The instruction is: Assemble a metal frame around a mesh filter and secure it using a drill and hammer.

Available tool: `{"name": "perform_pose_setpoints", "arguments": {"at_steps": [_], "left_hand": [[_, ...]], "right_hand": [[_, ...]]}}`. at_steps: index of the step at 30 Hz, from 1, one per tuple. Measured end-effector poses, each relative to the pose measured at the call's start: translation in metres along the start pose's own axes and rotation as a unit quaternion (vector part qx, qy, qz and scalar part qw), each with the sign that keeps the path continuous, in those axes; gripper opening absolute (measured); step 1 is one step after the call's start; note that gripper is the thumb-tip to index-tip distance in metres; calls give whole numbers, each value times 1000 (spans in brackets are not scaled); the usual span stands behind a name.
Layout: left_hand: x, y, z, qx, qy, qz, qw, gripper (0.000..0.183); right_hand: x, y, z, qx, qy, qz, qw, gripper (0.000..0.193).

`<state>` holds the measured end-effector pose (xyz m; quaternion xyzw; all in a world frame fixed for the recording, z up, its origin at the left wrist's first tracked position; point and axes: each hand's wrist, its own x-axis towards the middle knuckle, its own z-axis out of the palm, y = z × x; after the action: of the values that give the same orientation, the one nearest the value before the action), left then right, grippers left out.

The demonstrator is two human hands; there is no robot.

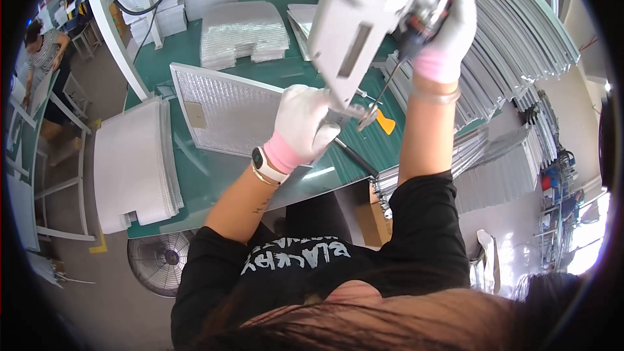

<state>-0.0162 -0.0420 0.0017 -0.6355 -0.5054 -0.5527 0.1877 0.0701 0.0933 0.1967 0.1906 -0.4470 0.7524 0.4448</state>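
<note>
Hiding bench (pixel 208 188) patch: white part (pixel 341 13); silver panel (pixel 227 117), sheet stack (pixel 130 162) nearby.

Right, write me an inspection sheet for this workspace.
Surface: green table, glossy, bearing a framed foil panel.
Job's things: white slotted part, raised and blurred; dark tool with a thin shaft, also blurred.
Clutter: yellow-orange scraper-like piece, black-handled tool, stacked foil sheets, stacked white sheets.
Left hand: gloved, at the part's lower end; grip hard to tell.
Right hand: gloved, closed around the dark tool.
Cables: black cable by the shelf post.
Surroundings: floor fan, stacked panels at right, another person at far left.
</note>
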Motion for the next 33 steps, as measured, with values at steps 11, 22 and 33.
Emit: {"name": "perform_pose_setpoints", "arguments": {"at_steps": [11,22,33], "left_hand": [[-6,-4,9,31,-32,0,999,20],[-6,-6,7,50,-43,18,998,21],[-10,-2,11,77,-21,30,996,25]], "right_hand": [[-58,9,-46,-154,72,-6,985,26],[-52,1,-49,-141,21,5,990,30],[-73,18,-52,-100,-36,14,994,40]]}}
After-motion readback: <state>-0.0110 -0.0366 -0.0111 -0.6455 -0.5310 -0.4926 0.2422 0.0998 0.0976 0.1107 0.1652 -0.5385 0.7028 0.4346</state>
